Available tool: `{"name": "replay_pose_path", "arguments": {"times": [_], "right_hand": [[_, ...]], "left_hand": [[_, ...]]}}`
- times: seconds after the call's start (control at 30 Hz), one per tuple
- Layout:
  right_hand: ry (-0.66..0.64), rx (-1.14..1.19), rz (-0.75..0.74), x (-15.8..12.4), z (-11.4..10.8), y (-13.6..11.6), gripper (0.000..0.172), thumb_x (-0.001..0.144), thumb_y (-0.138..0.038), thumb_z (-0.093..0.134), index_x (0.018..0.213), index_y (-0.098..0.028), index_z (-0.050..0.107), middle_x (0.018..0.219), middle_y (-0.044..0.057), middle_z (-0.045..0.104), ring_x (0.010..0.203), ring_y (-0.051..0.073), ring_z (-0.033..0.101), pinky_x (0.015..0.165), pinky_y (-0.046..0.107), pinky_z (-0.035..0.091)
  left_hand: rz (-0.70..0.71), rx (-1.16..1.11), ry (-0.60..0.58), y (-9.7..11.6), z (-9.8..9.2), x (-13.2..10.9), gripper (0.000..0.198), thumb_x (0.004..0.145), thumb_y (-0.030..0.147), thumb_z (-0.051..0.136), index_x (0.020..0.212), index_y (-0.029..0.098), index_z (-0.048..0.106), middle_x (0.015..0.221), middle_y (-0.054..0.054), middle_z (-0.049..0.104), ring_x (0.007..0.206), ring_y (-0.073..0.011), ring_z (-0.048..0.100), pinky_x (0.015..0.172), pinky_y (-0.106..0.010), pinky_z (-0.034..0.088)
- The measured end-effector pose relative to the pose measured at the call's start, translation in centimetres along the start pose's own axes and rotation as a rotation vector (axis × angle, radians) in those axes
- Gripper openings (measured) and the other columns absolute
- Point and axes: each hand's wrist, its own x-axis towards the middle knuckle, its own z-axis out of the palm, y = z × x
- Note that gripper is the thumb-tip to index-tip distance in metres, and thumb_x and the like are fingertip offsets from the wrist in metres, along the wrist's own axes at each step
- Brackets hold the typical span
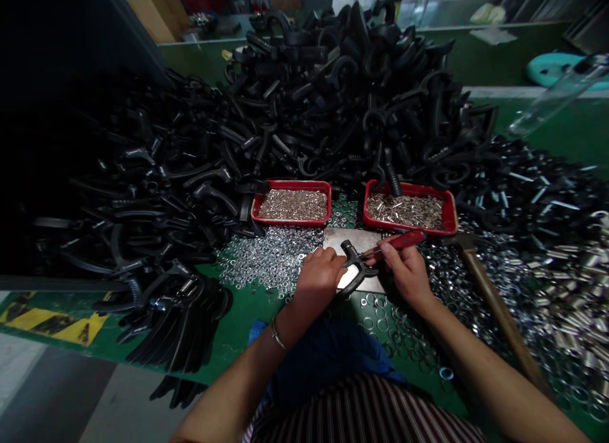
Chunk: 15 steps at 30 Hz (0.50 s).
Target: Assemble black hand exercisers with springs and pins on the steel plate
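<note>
My left hand [321,275] is closed on a black forked handle part [354,268], holding it over a metal plate [375,284]. In my right hand [406,275] are red-handled pliers [404,240], their thin tip pointing left against the black part's joint. The contact at the tip is too small to make out. Just beyond the plate stand two red trays: the left tray [291,222] holds tiny metal pieces, the right tray [454,222] short metal pins. A black piece lies across the right tray's back rim.
Black handle parts [309,106] are heaped high behind and to the left. Loose washers [266,256] spread left of the plate, rings [390,329] in front. A wooden-handled hammer [499,310] lies at right among small metal parts, near silver sleeves [566,290].
</note>
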Motion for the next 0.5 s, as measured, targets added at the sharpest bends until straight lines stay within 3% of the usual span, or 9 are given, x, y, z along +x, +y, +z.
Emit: {"name": "replay_pose_path", "arguments": {"times": [0.23,0.37,0.43,0.5], "right_hand": [[-0.039,-0.218,-0.127,-0.3,-0.4,-0.9,0.023,0.097,-0.047,0.050,0.100,-0.026,0.059,0.086,0.005,0.073,0.074,0.023,0.069,0.071,0.037,0.054],[-0.200,-0.515,-0.276,0.2,-0.1,-2.2,0.022,0.095,-0.043,0.052,0.094,-0.024,0.063,0.092,0.009,0.072,0.084,0.028,0.069,0.079,0.040,0.052],[-0.248,-0.554,-0.264,1.1,0.2,-3.0,0.022,0.093,-0.044,0.054,0.093,-0.023,0.062,0.085,0.009,0.071,0.079,0.028,0.069,0.075,0.040,0.053],[-0.292,-0.454,-0.171,2.1,0.3,-3.9,0.025,0.090,-0.048,0.057,0.090,-0.023,0.060,0.072,0.006,0.069,0.065,0.025,0.067,0.063,0.037,0.053]], "left_hand": [[-0.014,-0.011,-0.012,-0.1,-0.1,0.1,0.022,0.096,0.037,0.052,0.107,0.023,0.065,0.096,-0.006,0.060,0.093,-0.0224,0.053,0.081,-0.036,0.043],[-0.011,-0.004,-0.028,0.0,-0.2,0.1,0.022,0.097,0.037,0.051,0.106,0.022,0.065,0.097,-0.006,0.060,0.094,-0.0227,0.054,0.083,-0.036,0.044],[-0.017,-0.003,-0.024,0.1,-0.3,0.0,0.022,0.097,0.036,0.051,0.106,0.022,0.065,0.098,-0.006,0.060,0.096,-0.0228,0.054,0.084,-0.036,0.044],[-0.016,-0.014,-0.024,0.1,-0.5,0.0,0.021,0.096,0.035,0.053,0.107,0.023,0.066,0.099,-0.006,0.061,0.097,-0.0225,0.055,0.085,-0.035,0.044]]}}
